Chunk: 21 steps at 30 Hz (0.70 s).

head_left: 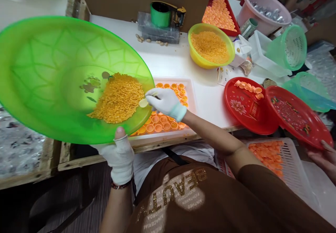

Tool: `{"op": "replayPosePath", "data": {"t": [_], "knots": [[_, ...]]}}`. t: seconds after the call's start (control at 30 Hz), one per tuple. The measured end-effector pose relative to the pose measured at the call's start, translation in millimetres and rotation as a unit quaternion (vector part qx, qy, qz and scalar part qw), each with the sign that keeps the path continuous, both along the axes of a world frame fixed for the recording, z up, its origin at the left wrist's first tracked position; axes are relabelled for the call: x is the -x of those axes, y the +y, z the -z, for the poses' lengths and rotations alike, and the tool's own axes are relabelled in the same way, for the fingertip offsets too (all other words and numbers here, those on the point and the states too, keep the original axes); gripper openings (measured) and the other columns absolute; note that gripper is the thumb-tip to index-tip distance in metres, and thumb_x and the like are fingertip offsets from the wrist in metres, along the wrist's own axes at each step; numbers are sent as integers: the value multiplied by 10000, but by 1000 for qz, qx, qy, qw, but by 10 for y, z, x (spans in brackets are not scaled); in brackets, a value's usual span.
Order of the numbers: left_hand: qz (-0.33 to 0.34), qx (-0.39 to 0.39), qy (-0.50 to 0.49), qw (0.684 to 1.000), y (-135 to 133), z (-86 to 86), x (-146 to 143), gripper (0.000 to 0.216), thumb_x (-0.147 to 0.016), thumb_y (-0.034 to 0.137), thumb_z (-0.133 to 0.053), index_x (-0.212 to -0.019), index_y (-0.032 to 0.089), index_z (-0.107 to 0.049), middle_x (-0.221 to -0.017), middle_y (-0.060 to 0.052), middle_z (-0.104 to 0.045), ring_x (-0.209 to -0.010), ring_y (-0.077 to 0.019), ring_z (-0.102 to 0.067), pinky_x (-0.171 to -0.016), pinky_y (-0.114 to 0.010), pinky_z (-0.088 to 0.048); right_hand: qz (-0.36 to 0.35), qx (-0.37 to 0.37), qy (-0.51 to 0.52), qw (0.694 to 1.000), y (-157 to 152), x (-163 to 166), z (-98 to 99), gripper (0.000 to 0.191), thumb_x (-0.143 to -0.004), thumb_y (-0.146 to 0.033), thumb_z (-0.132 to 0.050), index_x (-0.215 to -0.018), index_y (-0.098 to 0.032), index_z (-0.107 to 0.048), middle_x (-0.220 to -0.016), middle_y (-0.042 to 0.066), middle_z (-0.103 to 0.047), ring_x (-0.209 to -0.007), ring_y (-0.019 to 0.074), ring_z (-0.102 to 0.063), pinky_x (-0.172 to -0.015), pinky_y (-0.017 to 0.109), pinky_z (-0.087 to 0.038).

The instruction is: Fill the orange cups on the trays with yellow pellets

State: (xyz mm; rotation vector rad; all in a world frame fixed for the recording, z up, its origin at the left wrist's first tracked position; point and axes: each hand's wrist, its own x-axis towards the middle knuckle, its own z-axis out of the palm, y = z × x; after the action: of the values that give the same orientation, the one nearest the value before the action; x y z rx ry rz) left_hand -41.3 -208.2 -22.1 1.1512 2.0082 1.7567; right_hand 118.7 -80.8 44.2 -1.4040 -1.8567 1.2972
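Note:
My left hand (119, 156), in a white glove, grips the near rim of a large translucent green basin (44, 72), tilted toward me, with a heap of small yellow pieces (119, 98) in its lower right part. My right hand (165, 101), also gloved, reaches to the basin's right edge and pinches a small pale scoop-like piece (144, 102) next to the heap. Under the basin and hand lies a white tray (193, 96) filled with several orange caps (164, 121).
A yellow bowl of yellow pieces (211, 47), a green tape dispenser (164, 14), a red tray of orange caps (219, 12), a pink basin (264, 11), red plates (246, 105), green baskets (291, 47). Another person's hand (324, 156) holds a red plate at right. A white crate of orange caps (270, 154).

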Motion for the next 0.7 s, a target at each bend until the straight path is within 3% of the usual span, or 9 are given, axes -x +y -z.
{"op": "replayPosePath", "data": {"t": [0.17,0.3,0.47,0.6,0.7], "knots": [[5,5,-25,1000,-41,26,14,745,-840,518,-727,-1407,141,-426,-1507,-262,-558,-1392,-319,-591,-1182,-457,-473,-45,154,74,984,150,611,232,128,-946,-147,-556,-873,-177,-657,-678,12,-685,-580,139,-694,-511,206,-565],[1,24,-22,999,-45,5,2,710,-853,546,-700,-1381,147,-441,-1480,-247,-577,-1355,-315,-612,-1166,-449,-484,-17,280,177,943,159,636,169,136,-954,-99,-599,-836,-166,-609,-624,-12,-666,-551,97,-652,-494,166,-565],[6,10,-24,1000,-19,-11,6,725,-833,506,-715,-1393,156,-416,-1494,-240,-568,-1398,-306,-583,-1199,-451,-454,-3,324,242,915,150,266,83,118,-997,-159,-642,-879,-147,-648,-658,-15,-680,-516,61,-584,-472,135,-526],[20,-55,-18,998,10,51,31,805,-799,467,-752,-1409,102,-375,-1509,-294,-534,-1405,-333,-573,-1221,-486,-429,-2,313,232,921,91,-321,75,85,-976,-220,-703,-961,-139,-684,-704,0,-701,-529,66,-587,-440,137,-496],[23,-55,-12,998,22,99,38,849,-801,490,-745,-1444,92,-359,-1534,-273,-520,-1430,-326,-546,-1243,-492,-401,19,289,194,937,-38,-843,19,158,-943,-275,-736,-987,-132,-688,-721,5,-710,-534,70,-603,-438,146,-503]]}}
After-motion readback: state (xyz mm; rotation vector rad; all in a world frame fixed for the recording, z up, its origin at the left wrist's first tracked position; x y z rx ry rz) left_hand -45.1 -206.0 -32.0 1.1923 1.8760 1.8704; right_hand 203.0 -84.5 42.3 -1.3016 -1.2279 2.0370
